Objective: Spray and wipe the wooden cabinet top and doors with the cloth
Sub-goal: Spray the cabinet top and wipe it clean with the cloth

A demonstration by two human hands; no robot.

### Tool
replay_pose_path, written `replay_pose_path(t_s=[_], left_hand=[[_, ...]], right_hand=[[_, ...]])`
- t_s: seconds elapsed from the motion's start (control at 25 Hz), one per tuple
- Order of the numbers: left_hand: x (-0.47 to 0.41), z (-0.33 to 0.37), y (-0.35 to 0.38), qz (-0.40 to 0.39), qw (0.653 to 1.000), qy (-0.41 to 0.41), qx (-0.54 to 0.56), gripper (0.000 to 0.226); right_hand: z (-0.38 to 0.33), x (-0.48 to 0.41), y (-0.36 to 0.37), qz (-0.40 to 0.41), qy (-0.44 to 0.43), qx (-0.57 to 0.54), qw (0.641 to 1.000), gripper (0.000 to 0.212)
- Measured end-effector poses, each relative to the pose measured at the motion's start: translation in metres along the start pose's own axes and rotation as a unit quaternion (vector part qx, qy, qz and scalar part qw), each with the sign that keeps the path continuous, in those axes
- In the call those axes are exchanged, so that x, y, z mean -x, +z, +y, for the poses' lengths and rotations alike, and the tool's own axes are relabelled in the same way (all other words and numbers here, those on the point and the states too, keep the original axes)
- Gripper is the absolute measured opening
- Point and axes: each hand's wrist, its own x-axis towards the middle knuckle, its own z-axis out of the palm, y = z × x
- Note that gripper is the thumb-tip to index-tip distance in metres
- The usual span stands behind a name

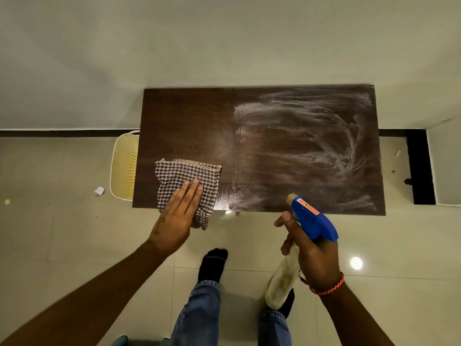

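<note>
**Cloth at near-left, streaked half lies to its right**

Obs. The wooden cabinet top point(189, 121) runs with its long axis left to right across the view, back edge against the wall. A seam splits it roughly in the middle. The left half looks dark and even. The right half carries white swirled streaks point(324, 136), from the seam out to the right end.

Left hand point(178, 213): fingers straight and together, palm down, pressing the checked cloth point(184, 173) flat on the near-left part of the top. One corner of the cloth hangs over the front edge. The cloth's right edge lies near the seam, with a band of fine droplets just beside it.

Right hand point(309, 260): wrapped round the neck of the spray bottle point(313, 221), forefinger out by the trigger. It is held off the top, in front of the near edge, with the nozzle aimed up and to the left toward the surface.

Doors: not visible from this angle. A cream perforated basket point(124, 166) stands on the floor against the cabinet's left end.

Judgement. The work left on the top lies to the right of the cloth. The right hand is nearer to it but is occupied with the bottle, so the cloth hand would have to sweep rightward along the long axis and across the seam. That reach crosses in front of the body toward the bottle. The top looks about half done, and the doors cannot be assessed.
</note>
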Motion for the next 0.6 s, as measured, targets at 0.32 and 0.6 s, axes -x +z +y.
replay_pose_path(t_s=[0.32, 0.6], left_hand=[[0.017, 0.01, -0.082, -0.034, 0.855, -0.228, 0.465, 0.038], [0.067, 0.042, -0.106, 0.045, 0.283, -0.528, 0.8, 0.048]], right_hand=[[-0.012, -0.001, 0.003, 0.004, -0.005, -0.013, 1.0, 0.034], [-0.035, -0.035, 0.016, 0.066, 0.03, -0.045, 0.996, 0.013]])
